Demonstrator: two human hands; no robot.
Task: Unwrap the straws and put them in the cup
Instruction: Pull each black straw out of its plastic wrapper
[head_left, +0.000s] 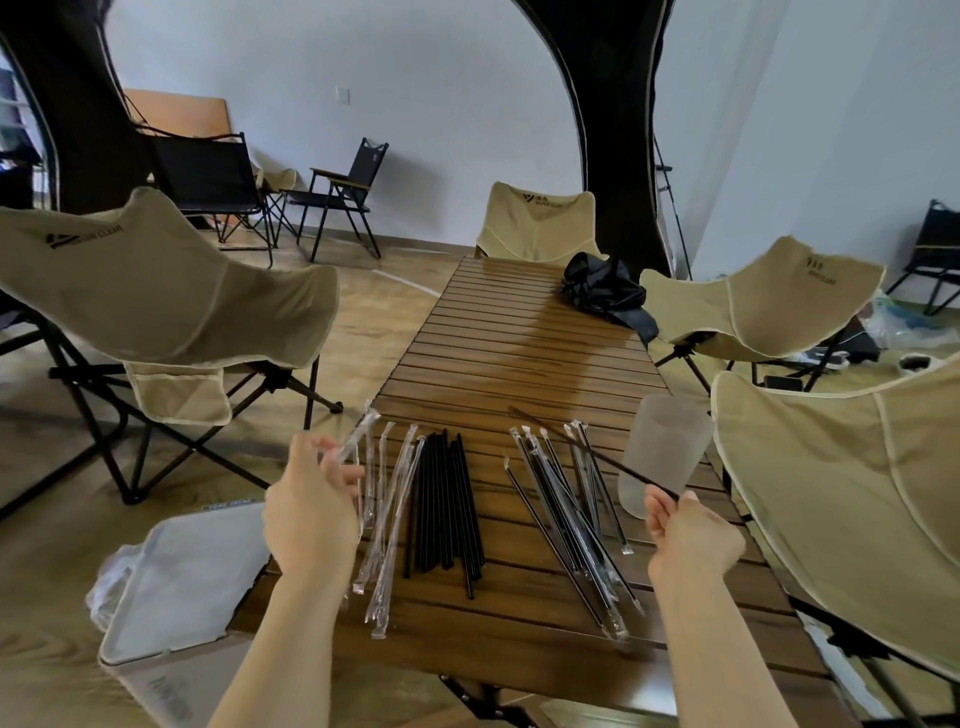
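Right hand (685, 535) pinches a bare black straw (597, 449) slanting across the cup's (665, 452) lower left side. Cup upright on table (519, 332). Wrapped straws (571, 519) lie just left of cup, bare straws (447, 499) further left, empty wrappers (387, 519) beyond those. Left hand (311, 499), far left of cup, grips one wrapper (356, 436). Chair (831, 493) crowds cup's right; black bag (602, 286) behind it.

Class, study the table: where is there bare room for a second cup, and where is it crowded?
The table is bare across its far half, up to the black bag. There is also a narrow lane between the bare straws and the wrapped straws. Crowded: the near half, from empty wrappers to cup.
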